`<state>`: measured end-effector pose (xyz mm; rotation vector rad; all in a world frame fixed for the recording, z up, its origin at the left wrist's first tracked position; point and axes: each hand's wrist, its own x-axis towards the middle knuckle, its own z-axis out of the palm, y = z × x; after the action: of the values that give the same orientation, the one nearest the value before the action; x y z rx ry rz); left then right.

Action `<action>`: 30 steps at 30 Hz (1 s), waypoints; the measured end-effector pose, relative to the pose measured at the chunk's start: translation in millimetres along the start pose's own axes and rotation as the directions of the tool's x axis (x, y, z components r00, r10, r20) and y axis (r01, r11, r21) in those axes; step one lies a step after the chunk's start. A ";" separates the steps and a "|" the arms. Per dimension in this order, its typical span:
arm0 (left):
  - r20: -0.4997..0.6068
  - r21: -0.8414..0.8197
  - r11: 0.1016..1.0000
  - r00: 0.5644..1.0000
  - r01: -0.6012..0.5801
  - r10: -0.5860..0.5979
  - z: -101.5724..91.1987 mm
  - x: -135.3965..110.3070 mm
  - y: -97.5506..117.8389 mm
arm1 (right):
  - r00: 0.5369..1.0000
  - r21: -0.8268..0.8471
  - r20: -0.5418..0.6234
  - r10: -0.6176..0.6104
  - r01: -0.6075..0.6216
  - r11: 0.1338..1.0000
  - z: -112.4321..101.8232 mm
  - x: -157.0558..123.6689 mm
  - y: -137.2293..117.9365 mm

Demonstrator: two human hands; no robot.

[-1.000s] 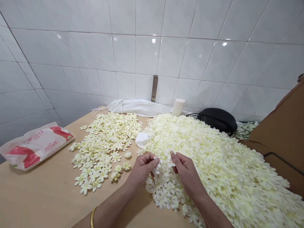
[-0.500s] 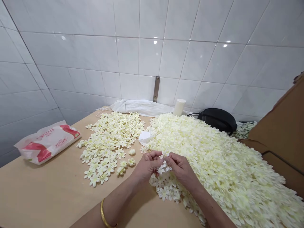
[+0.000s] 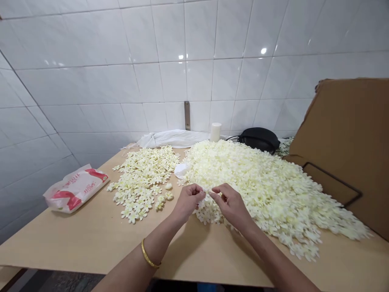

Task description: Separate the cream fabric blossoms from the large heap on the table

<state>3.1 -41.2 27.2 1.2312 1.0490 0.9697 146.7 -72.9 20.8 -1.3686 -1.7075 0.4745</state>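
Observation:
White artificial flowers point(image 3: 203, 200) are pinched in the thumb and fingers of my left hand point(image 3: 186, 201), above the front edge of the large flower pile. Close by on the right, my right hand point(image 3: 231, 205) is closed in a pinch, its fingertips a small gap from the left ones. Anything between its fingertips is too small to make out. The large pile of pale yellow-white flowers point(image 3: 258, 184) spreads behind and right of my hands. To the left lies a smaller pile of loose flowers point(image 3: 142, 172), with several bunched flower clusters point(image 3: 160, 202) beside it.
A red-and-white plastic packet point(image 3: 79, 188) lies at the left of the table point(image 3: 91, 239). Along the tiled wall are a white cloth point(image 3: 173, 138), a white cylinder point(image 3: 216, 132) and a black case point(image 3: 258, 139). Brown cardboard point(image 3: 349, 138) stands at right; white paper point(image 3: 181, 170) lies between the piles.
The fingertips of my two hands have parted slightly, the right ones moving off the flowers. My view has also shifted, showing more of the table's front edge and the cardboard.

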 end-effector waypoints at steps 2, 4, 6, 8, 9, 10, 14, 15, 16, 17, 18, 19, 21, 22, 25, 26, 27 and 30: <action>0.048 0.013 1.000 0.999 -0.001 0.001 6.4 -7.0 -3.6 | 0.995 0.186 0.010 0.103 -0.103 0.977 4.9 -5.7 -2.3; 0.090 0.007 1.000 0.996 0.004 -0.005 11.0 -14.3 -5.6 | 0.979 0.342 0.036 0.201 -0.202 0.918 9.3 -9.4 -2.1; 0.103 0.000 1.000 0.995 0.009 -0.009 12.9 -20.4 -6.5 | 0.965 0.428 0.033 0.262 -0.250 0.869 12.4 -12.1 0.3; 0.085 -0.017 1.000 0.996 0.014 -0.013 12.1 -24.0 -6.7 | 0.958 0.446 0.014 0.285 -0.262 0.856 13.8 -14.5 3.8; 0.062 -0.041 0.999 0.998 0.027 -0.024 11.1 -24.8 -6.8 | 0.957 0.439 0.003 0.289 -0.261 0.860 13.9 -15.8 5.6; 0.036 -0.076 0.996 0.998 0.046 -0.043 9.9 -24.9 -7.0 | 0.956 0.433 -0.009 0.295 -0.262 0.862 13.7 -17.0 7.3; -0.055 -0.190 0.975 0.991 0.111 -0.124 6.8 -22.4 -8.4 | 0.948 0.400 -0.054 0.314 -0.268 0.876 11.5 -21.5 11.4; -0.064 -0.196 0.974 0.989 0.116 -0.130 7.0 -21.5 -8.7 | 0.949 0.364 -0.068 0.306 -0.262 0.894 10.9 -22.5 11.4; -0.070 -0.195 0.974 0.989 0.117 -0.132 7.5 -20.5 -8.8 | 0.954 0.312 -0.082 0.289 -0.251 0.916 10.5 -23.6 11.0; -0.077 -0.195 0.974 0.988 0.117 -0.134 8.4 -19.5 -8.6 | 0.960 0.248 -0.094 0.265 -0.235 0.940 10.4 -24.8 10.3; -0.086 -0.193 0.974 0.987 0.115 -0.134 9.3 -18.4 -8.3 | 0.965 0.181 -0.105 0.239 -0.218 0.959 10.4 -26.1 9.4; -0.096 -0.187 0.976 0.987 0.110 -0.130 10.4 -17.1 -7.6 | 0.970 0.120 -0.113 0.217 -0.204 0.972 10.6 -27.4 8.4; -0.112 -0.171 0.981 0.987 0.096 -0.117 12.3 -14.5 -5.9 | 0.973 0.023 -0.125 0.196 -0.194 0.981 11.5 -30.1 6.5; -0.116 -0.163 0.982 0.987 0.090 -0.110 13.3 -13.2 -5.1 | 0.974 -0.028 -0.133 0.185 -0.190 0.981 12.0 -31.2 5.8; -0.109 -0.152 0.985 0.989 0.080 -0.097 16.6 -9.5 -4.1 | 0.980 -0.161 -0.169 0.109 -0.137 0.977 13.2 -32.8 4.2; -0.102 -0.151 0.985 0.990 0.080 -0.096 18.0 -8.4 -4.4 | 0.980 -0.171 -0.182 0.080 -0.111 0.979 13.8 -32.7 3.6; -0.096 -0.152 0.985 0.991 0.081 -0.097 19.6 -7.4 -4.9 | 0.980 -0.153 -0.190 0.060 -0.090 0.984 14.5 -32.4 2.9; -0.071 -0.156 0.984 0.992 0.090 -0.102 24.9 -5.1 -6.8 | 0.985 0.012 -0.153 0.080 -0.079 0.997 18.3 -30.5 0.3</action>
<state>26.0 -52.9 21.8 1.0150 1.0656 1.0107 132.5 -96.9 -1.3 -1.4352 -1.5310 0.4075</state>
